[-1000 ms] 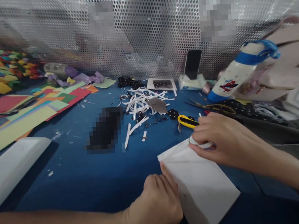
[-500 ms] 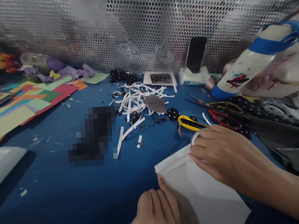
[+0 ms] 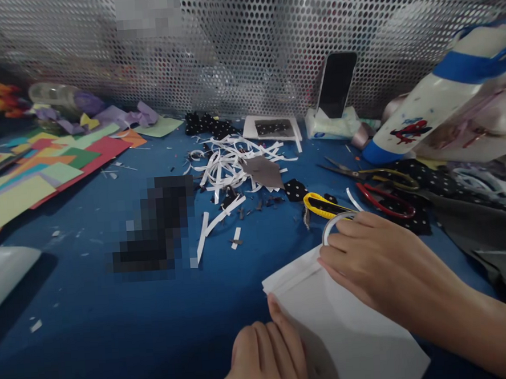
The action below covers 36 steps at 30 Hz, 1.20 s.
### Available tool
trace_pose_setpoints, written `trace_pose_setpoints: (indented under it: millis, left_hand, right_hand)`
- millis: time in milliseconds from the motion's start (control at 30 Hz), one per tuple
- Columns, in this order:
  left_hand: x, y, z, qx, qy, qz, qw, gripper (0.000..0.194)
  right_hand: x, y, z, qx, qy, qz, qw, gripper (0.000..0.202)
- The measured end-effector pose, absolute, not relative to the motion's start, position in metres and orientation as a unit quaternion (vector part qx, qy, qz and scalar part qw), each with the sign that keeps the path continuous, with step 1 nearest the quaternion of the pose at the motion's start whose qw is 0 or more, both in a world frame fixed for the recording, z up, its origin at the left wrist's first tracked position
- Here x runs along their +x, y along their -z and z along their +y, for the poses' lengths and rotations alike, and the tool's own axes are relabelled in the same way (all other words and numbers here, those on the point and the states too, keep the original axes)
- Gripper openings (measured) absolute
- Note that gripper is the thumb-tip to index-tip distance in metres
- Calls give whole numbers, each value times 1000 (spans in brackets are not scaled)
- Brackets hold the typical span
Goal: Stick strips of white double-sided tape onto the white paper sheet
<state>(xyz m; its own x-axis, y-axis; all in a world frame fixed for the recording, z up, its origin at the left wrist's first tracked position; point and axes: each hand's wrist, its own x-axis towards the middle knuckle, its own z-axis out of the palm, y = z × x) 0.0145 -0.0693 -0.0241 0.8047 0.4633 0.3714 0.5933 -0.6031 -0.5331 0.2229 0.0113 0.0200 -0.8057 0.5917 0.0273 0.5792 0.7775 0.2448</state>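
Observation:
A folded white paper (image 3: 360, 331) lies at a slant on the blue table in front of me. My left hand (image 3: 269, 354) is closed at its lower left, the index fingertip pressing on the paper's left corner. Along the upper edge runs a narrow strip that looks like tape, between that fingertip and my right hand. My right hand (image 3: 368, 257) is closed around a roll of tape (image 3: 333, 226) at the paper's upper edge; its fingers hide most of the ring. Just beyond the roll lies a yellow-handled cutter (image 3: 322, 205).
White paper strips (image 3: 223, 165) and a grey scrap (image 3: 263, 173) are heaped mid-table. Scissors (image 3: 363, 174), a red-handled tool (image 3: 384, 201) and a bottle (image 3: 423, 110) stand or lie right. Coloured papers (image 3: 50, 167) spread left. A phone (image 3: 337, 84) leans against the perforated metal panel (image 3: 244, 53).
The view has shifted slightly. Both hands keep nearly the same places on the paper and the tape roll; nothing was let go.

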Motion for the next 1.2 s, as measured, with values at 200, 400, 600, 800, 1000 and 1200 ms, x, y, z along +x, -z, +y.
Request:
trace_pose_setpoints:
  millis: [200,400,600,800,1000,1200]
  left_hand:
    - [15,24,-68,-896,95,-292,322,17]
    - [17,24,-70,-890,111,-298,327,20]
    - [16,25,-71,-892,105,-299,322,22]
    - [15,27,-72,-890,109,-301,324,23]
    - [16,26,-73,-909,94,-288,287,34]
    - [9,11,-41,-962,78,-231,122,38]
  right_hand:
    - [223,-18,12,308,-124,943,25,18]
    - [223,-18,12,307,-136,942,22,19]
    - [224,-18,11,305,-137,942,31,18]
    - [222,-16,12,299,-151,942,27,17]
    - [222,-16,9,304,-153,939,41,16]
    - [225,-16,9,311,-126,941,51,16]
